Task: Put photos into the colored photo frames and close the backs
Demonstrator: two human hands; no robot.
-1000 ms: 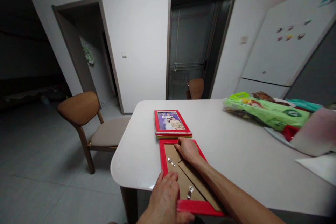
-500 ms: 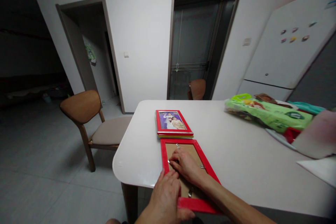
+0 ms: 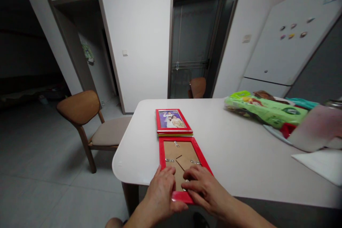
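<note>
A red picture frame (image 3: 200,148) lies face down at the table's near edge, its brown backing board (image 3: 171,150) showing. Metal clips sit along the board's sides, among them the far clip (image 3: 176,144) and the left clip (image 3: 169,160). My left hand (image 3: 162,188) grips the near left corner, thumb at the front edge and fingers over the top. Bent over the near end of the board, my right hand (image 3: 207,187) has its fingers on the near clip (image 3: 186,186), which they partly cover. Just beyond lies a stack of picture frames (image 3: 159,127), the top one face up with a photo.
The white table (image 3: 227,142) has a rounded left corner. On its right lie a green package (image 3: 283,112), a pinkish container (image 3: 312,131) and white paper (image 3: 320,165). A wooden chair (image 3: 80,107) stands at the left, and a white fridge (image 3: 288,53) at the back right.
My right hand has moved from the left clip to the near clip, uncovering the middle of the backing board. My left hand still holds the near left corner. The view has shifted slightly.
</note>
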